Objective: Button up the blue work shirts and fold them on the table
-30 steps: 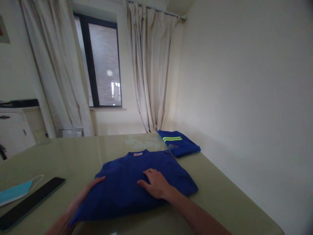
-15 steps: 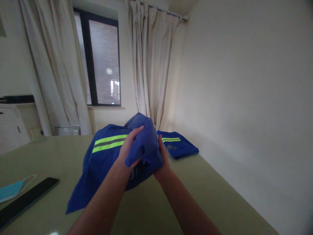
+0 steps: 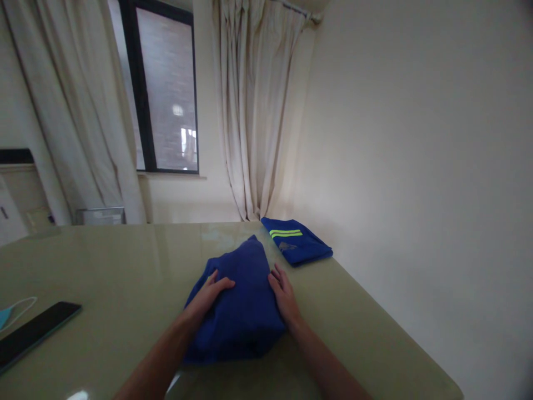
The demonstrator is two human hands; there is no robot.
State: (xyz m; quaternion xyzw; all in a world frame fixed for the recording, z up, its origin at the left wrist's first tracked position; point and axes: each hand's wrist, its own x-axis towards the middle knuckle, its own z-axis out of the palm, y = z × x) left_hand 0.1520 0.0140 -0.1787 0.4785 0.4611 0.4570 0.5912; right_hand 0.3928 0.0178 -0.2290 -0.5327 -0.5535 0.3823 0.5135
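A folded blue garment (image 3: 245, 311) lies on the table in front of me, its plain side up and its near edge thick and rounded. My left hand (image 3: 210, 293) rests against its left side, the thumb stretched across the top and apart from the fingers. Along the right edge is my right hand (image 3: 286, 294), its fingers extended and touching the cloth. Neither hand is closed around the garment. Farther back on the right lies a second folded blue garment (image 3: 310, 249) with two neon yellow stripes and a dark logo.
The glossy greenish table (image 3: 137, 278) runs along a bare wall (image 3: 408, 166) on the right. At left lie a long dark flat object (image 3: 39, 336) and a light blue face mask (image 3: 5, 316), partly cut off. Curtains (image 3: 258, 111) and a window (image 3: 169, 89) stand behind.
The garment has come down from the air onto the table, turned so its stripes no longer show. Both hands have loosened from gripping it to resting at its sides. The view has shifted slightly.
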